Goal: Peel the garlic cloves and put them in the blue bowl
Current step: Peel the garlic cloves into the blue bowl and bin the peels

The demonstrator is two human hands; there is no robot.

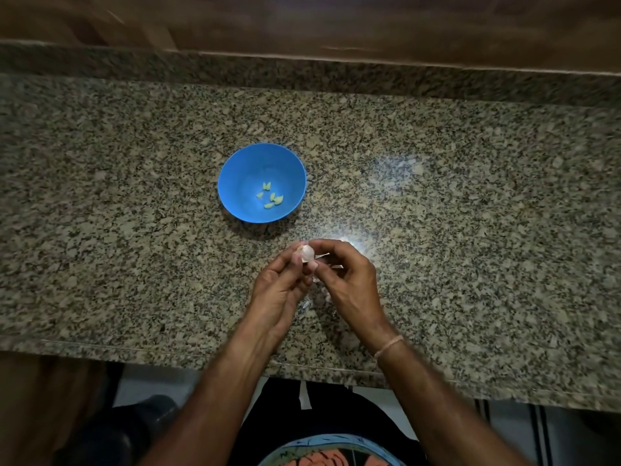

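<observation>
While the bowl [235, 176] stands on the counter [470, 196] with peeled cloves [271, 197] inside, the left hand [279, 287] pinches an unpeeled garlic [305, 253] near the bowl, above the counter. The right hand [349, 280], fingers curled, pinches the same garlic from its right side.

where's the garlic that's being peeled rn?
Head view, centre: the garlic is pinched between left hand and right hand over the counter, just below-right of the blue bowl.
</observation>
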